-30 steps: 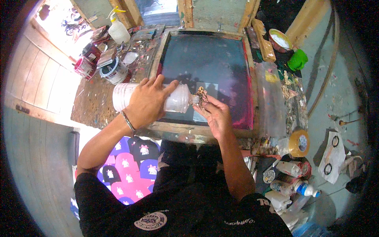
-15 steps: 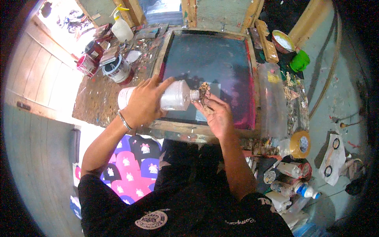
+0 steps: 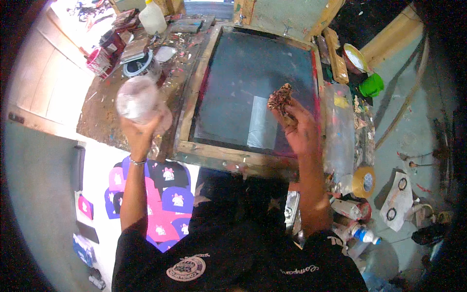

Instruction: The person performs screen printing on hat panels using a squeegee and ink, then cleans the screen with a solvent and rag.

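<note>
My left hand point(image 3: 142, 130) is closed round a translucent plastic bottle point(image 3: 137, 97), blurred by motion, over the left part of the stained workbench. Its round end faces up toward me, and I cannot see its neck. My right hand point(image 3: 300, 127) pinches a crumpled brown patterned rag point(image 3: 280, 97) above a screen printing frame point(image 3: 232, 155). The frame has a wooden border and a dark blue-grey mesh, with pink stain along the right side. A pale rectangle point(image 3: 258, 121) shows in the lower middle of the mesh, left of the rag.
Left of the frame stand a paint bucket point(image 3: 137, 67), a pink-stained pot point(image 3: 98, 62) and a white jug point(image 3: 152, 18). To the right are a bowl point(image 3: 355, 58), a green cup point(image 3: 371, 85) and a tape roll point(image 3: 364, 182). Printed pink, purple and black pieces point(image 3: 160, 197) lie below left.
My left hand has carried the bottle leftward off the frame and tipped it round. My right hand, with the rag, has moved right, away from the bottle's mouth.
</note>
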### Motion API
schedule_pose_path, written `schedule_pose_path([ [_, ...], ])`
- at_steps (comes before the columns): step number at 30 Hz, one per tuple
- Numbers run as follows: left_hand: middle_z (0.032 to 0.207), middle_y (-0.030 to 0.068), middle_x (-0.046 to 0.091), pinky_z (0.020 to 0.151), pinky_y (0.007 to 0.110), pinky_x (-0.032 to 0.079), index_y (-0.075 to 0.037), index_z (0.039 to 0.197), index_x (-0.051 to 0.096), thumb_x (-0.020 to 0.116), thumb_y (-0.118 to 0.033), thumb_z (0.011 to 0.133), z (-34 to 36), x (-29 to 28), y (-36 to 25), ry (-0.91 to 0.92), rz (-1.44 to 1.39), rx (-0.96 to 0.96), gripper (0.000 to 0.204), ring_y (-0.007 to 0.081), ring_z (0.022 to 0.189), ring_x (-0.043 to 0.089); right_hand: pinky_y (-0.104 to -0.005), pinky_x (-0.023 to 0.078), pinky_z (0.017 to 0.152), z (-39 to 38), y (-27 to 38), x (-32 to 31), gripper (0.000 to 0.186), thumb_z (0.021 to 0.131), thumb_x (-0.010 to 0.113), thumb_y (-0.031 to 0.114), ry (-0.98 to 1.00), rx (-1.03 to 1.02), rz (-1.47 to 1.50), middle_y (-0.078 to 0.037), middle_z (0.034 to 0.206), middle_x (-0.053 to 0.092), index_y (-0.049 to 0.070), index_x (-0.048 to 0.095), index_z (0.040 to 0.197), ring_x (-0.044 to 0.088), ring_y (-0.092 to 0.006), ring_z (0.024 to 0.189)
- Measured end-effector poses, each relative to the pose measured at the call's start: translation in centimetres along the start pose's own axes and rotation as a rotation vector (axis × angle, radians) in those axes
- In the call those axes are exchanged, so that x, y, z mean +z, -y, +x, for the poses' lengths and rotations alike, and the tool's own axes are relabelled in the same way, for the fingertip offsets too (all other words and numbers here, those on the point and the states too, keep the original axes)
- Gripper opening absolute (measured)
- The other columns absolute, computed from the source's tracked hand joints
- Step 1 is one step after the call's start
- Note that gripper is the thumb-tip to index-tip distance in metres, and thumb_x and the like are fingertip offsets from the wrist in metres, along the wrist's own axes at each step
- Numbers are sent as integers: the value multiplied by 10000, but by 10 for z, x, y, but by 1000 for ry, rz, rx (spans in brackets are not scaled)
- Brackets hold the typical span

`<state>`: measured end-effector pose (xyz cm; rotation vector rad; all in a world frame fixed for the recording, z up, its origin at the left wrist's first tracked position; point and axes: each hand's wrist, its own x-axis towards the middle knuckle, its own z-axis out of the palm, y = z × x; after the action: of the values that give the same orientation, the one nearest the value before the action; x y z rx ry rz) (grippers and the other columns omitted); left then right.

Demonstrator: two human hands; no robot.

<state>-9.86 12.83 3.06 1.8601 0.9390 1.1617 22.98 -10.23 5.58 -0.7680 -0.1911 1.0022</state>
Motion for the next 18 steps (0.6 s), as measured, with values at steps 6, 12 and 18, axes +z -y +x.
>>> schedule_pose_path([
  [6, 1107, 135, 657, 874, 366, 501, 49, 1252, 544, 847, -192, 760, 18, 9, 45, -453, 110, 142, 626, 245, 939, 638, -391, 610, 888, 31, 21, -39, 326, 916, 538, -26, -3, -36, -329, -173, 1146, 665, -112, 569, 1230, 687, -274, 1003],
  [12, 1261, 185, 569, 953, 376, 461, 54, 1334, 461, 862, -211, 748, 32, 14, 45, -377, 177, 0, 758, 262, 1085, 580, -375, 605, 887, 50, 11, -60, 359, 929, 543, -7, 12, 72, -476, -174, 1138, 663, -114, 548, 1271, 689, -262, 993],
  [18, 1428, 211, 410, 1101, 431, 324, 55, 1424, 353, 840, -162, 743, -21, 24, 27, -351, 271, 131, 865, 312, 1293, 435, -353, 595, 879, 60, 11, -72, 338, 931, 550, 2, 20, 67, -517, -162, 1141, 667, -90, 584, 1254, 687, -252, 998],
])
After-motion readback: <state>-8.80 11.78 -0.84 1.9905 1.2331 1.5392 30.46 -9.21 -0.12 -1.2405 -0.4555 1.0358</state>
